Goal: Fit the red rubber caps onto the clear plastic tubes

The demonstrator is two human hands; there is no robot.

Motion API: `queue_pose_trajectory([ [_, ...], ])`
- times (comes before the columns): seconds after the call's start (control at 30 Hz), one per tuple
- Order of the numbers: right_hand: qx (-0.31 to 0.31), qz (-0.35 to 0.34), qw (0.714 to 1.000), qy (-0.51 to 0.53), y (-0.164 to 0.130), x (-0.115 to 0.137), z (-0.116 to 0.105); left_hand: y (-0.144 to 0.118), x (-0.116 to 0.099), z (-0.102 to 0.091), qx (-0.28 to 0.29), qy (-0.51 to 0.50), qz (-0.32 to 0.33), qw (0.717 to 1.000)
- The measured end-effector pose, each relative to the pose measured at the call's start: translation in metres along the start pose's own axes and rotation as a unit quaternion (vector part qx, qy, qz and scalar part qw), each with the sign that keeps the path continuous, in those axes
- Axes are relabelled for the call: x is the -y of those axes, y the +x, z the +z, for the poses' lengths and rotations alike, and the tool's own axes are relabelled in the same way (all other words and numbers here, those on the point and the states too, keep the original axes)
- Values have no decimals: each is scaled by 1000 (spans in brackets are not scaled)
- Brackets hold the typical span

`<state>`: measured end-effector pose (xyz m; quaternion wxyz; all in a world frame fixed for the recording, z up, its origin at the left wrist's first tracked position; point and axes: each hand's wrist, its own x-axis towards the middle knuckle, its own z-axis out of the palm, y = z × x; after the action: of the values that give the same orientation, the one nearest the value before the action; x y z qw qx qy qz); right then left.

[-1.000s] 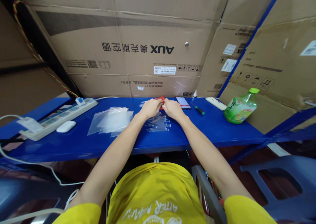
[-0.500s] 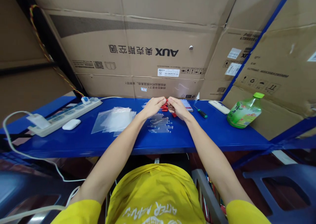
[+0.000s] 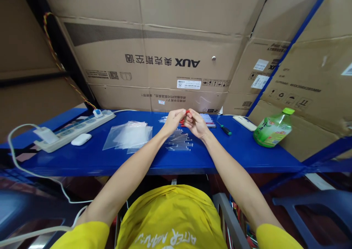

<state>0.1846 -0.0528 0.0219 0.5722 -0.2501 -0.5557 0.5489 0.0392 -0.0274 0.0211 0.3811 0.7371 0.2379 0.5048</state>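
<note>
Fingers: your left hand (image 3: 172,120) and right hand (image 3: 195,122) meet just above the bench, fingertips pinched together on one small red piece (image 3: 187,112). Both are grasping it, not released.
Red piece: held between the two sets of fingers, lifted clear of the bench; too small to tell exactly what it is.
Just under the fingers: a few more red pieces (image 3: 182,123) lie on the bench, partly hidden by your hands.
Toward you from the fingers: a row of clear tubes (image 3: 179,143) lies side by side on the bench, all flat.
Left of the fingers: a loose pile of clear plastic bags (image 3: 128,136), near the tubes but not touching them.
Right of the fingers: a phone (image 3: 208,119) just beside your right hand, then a green-handled screwdriver (image 3: 224,129), a white remote (image 3: 245,123), and well apart a tilted green bottle (image 3: 272,128).
Far left of the fingers: a white mouse (image 3: 81,139) and a power strip (image 3: 73,130).
Bench: the blue bench (image 3: 236,153) carries all of this.
Progress: by my judgement you are early on. One red piece is in hand, the tubes lie loose, and the bags look flat and unfilled; I see nothing finished or packed.
</note>
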Motion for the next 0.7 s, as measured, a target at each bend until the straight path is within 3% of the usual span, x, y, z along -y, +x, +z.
queue_pose_trajectory([
  [0.1, -24, -17, 997, -75, 5, -1, -6, 2, 5, -6, -8, 101, 16, 995],
  [0.2, -39, -61, 966, -249, 8, -1, -21, 2, 5, -15, 17, 289, 20, 957],
  [0.27, -42, -96, 909, -404, 8, -2, -31, 1, 4, -18, 38, 396, -1, 918],
  [0.37, -43, -106, 793, -599, 6, -6, -34, -1, 1, -14, 61, 492, -37, 868],
  [0.47, -30, -96, 682, -724, 2, -9, -24, -2, -2, -5, 63, 537, -80, 837],
  [0.53, -24, -89, 635, -767, 0, -9, -16, -2, -4, 1, 47, 545, -108, 830],
  [0.6, -23, -85, 617, -782, -1, -8, -11, -2, -4, 6, 29, 542, -122, 831],
  [0.7, -27, -92, 630, -771, -3, -6, -10, -2, -4, 10, 14, 533, -118, 838],
])
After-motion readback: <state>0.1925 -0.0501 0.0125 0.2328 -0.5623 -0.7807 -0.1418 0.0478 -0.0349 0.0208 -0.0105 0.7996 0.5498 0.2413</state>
